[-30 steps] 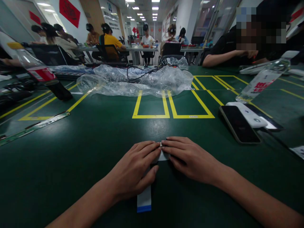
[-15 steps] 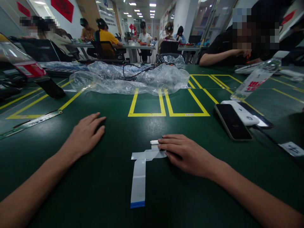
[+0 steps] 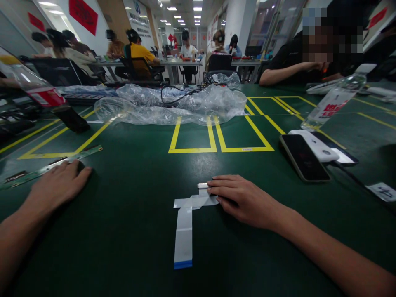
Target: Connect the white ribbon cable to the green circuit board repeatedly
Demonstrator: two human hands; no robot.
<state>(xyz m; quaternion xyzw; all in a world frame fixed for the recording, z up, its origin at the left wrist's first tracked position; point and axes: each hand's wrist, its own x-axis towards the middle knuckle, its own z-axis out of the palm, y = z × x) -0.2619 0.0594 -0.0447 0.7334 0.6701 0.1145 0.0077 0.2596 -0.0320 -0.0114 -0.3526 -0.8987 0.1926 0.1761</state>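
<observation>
My left hand (image 3: 58, 185) lies at the long narrow green circuit board (image 3: 89, 152), its fingertips over the board's near edge and its thumb apart. The fingers hide part of the board, and their hold is only partly visible. My right hand (image 3: 244, 202) rests on the table with its fingers stretched out. Its fingertips touch the upper right end of a white flat ribbon cable (image 3: 184, 235). This cable is bent in an angled shape, with a silver connector (image 3: 202, 185) at the top and a blue strip at its near end.
A crumpled clear plastic bag (image 3: 173, 105) with black cables lies across the back. A cola bottle (image 3: 52, 99) tilts at left. At right are a water bottle (image 3: 335, 101), a phone (image 3: 305, 159) and a white power bank (image 3: 315, 146). A person in black (image 3: 287, 62) sits at back right.
My left hand has moved left and down onto the circuit board, which has shifted to the right. My right hand and the ribbon cable stay in place. The view has shifted slightly.
</observation>
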